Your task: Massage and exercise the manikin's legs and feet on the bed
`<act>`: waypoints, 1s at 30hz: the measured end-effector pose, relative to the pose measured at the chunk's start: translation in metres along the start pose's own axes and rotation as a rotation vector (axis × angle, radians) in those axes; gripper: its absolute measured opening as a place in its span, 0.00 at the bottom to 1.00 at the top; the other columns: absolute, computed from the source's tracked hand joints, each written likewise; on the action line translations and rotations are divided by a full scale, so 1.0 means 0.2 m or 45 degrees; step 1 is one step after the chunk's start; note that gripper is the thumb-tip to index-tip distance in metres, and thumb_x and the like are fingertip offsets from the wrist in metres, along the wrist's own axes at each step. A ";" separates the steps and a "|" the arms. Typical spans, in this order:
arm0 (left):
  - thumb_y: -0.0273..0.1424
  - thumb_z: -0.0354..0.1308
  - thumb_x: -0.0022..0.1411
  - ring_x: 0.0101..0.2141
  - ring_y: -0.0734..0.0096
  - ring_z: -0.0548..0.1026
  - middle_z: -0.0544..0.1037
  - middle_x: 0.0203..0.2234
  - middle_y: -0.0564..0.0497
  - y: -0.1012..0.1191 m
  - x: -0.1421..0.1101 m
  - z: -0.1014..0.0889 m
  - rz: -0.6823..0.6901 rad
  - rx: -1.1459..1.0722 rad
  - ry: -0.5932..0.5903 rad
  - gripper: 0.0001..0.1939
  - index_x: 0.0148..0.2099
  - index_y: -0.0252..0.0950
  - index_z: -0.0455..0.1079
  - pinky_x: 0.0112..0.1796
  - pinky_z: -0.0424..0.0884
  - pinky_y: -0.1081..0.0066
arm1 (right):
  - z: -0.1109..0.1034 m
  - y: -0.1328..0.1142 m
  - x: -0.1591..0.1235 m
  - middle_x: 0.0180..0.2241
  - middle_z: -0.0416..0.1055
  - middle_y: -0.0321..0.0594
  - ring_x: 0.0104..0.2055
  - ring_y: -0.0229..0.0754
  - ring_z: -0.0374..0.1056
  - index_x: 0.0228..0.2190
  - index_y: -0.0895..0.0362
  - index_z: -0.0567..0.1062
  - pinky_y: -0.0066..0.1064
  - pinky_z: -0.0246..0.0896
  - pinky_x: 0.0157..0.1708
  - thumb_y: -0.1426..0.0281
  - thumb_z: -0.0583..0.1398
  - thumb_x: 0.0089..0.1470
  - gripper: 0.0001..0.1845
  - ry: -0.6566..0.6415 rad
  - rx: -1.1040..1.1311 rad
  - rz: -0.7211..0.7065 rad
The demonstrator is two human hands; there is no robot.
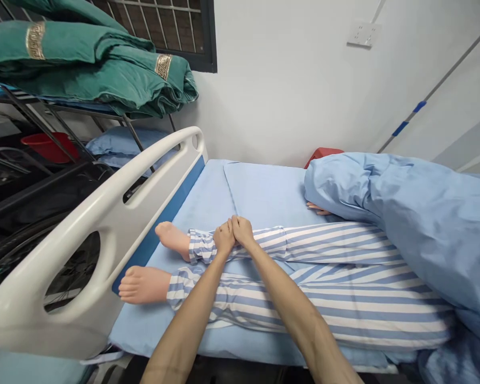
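A manikin lies on a hospital bed in blue-and-white striped pyjama trousers (pixel 328 277), its bare feet (pixel 144 284) pointing at the footboard. My left hand (pixel 224 237) and my right hand (pixel 243 231) sit side by side, fingers closed, gripping the cloth of the far trouser leg just above its cuff (pixel 202 246). A light blue quilt (pixel 416 213) is pulled back over the manikin's upper body at the right, and one manikin hand (pixel 318 209) shows under its edge.
The white plastic footboard (pixel 104 224) runs along the left. The light blue sheet (pixel 260 192) covers the mattress. Behind the footboard are a metal rack with folded green blankets (pixel 92 58), a red basin (pixel 48 145) and a blue pillow (pixel 120 144). A white wall is behind the bed.
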State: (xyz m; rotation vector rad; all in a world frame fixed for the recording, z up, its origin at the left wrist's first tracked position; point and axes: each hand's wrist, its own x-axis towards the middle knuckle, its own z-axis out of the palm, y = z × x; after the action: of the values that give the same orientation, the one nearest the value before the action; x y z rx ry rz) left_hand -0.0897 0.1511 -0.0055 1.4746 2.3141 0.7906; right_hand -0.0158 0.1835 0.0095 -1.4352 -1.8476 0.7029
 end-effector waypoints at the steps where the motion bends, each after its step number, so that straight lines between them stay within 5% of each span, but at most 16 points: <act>1: 0.37 0.39 0.72 0.34 0.63 0.75 0.80 0.33 0.41 0.00 0.00 -0.01 0.027 0.016 -0.016 0.24 0.35 0.36 0.75 0.35 0.60 0.70 | -0.03 -0.01 0.01 0.21 0.70 0.38 0.26 0.39 0.62 0.19 0.54 0.68 0.29 0.48 0.28 0.64 0.50 0.65 0.23 -0.036 -0.077 -0.047; 5: 0.37 0.42 0.70 0.31 0.66 0.72 0.79 0.29 0.45 0.02 0.01 -0.04 0.115 -0.064 -0.013 0.23 0.29 0.36 0.72 0.32 0.57 0.71 | -0.17 0.00 0.01 0.20 0.67 0.37 0.25 0.39 0.61 0.19 0.54 0.66 0.29 0.47 0.29 0.63 0.51 0.64 0.23 -0.032 -0.180 -0.171; 9: 0.38 0.38 0.70 0.24 0.71 0.66 0.69 0.17 0.50 0.14 0.05 -0.03 0.084 -0.364 0.146 0.26 0.20 0.38 0.60 0.29 0.56 0.71 | -0.22 0.08 -0.01 0.16 0.59 0.32 0.23 0.37 0.56 0.15 0.53 0.59 0.28 0.47 0.27 0.64 0.49 0.64 0.25 0.082 0.051 0.004; 16: 0.36 0.43 0.67 0.22 0.72 0.64 0.63 0.14 0.53 0.40 0.00 0.13 0.061 -0.598 0.008 0.24 0.17 0.39 0.54 0.28 0.59 0.71 | -0.37 0.20 -0.03 0.16 0.56 0.30 0.23 0.35 0.55 0.16 0.53 0.57 0.27 0.51 0.27 0.60 0.46 0.64 0.25 0.231 0.407 0.070; 20: 0.36 0.40 0.68 0.20 0.75 0.60 0.57 0.13 0.56 0.56 -0.06 0.23 0.020 -0.864 -0.031 0.24 0.18 0.41 0.49 0.26 0.59 0.73 | -0.52 0.31 -0.07 0.17 0.60 0.31 0.24 0.36 0.57 0.17 0.54 0.61 0.27 0.50 0.28 0.61 0.48 0.64 0.24 0.180 0.280 0.007; 26: 0.39 0.43 0.67 0.21 0.75 0.59 0.58 0.14 0.56 0.76 -0.17 0.38 0.232 -0.784 -0.159 0.24 0.18 0.40 0.50 0.26 0.58 0.72 | -0.82 0.49 -0.12 0.20 0.65 0.35 0.25 0.38 0.59 0.21 0.54 0.67 0.28 0.45 0.28 0.65 0.51 0.64 0.20 0.250 -0.193 -0.009; 30: 0.37 0.43 0.67 0.22 0.75 0.58 0.57 0.14 0.56 0.88 -0.24 0.45 0.268 -0.649 -0.112 0.23 0.19 0.40 0.50 0.26 0.56 0.72 | -0.99 0.65 -0.18 0.22 0.67 0.38 0.27 0.39 0.62 0.25 0.54 0.69 0.29 0.45 0.29 0.65 0.50 0.65 0.18 0.416 -0.365 0.071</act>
State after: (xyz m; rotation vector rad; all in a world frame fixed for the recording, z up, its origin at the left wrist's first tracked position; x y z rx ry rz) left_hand 0.1080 0.1925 0.0227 1.4829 1.7305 1.2322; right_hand 0.2231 0.1813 0.0273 -1.6754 -1.7024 0.2129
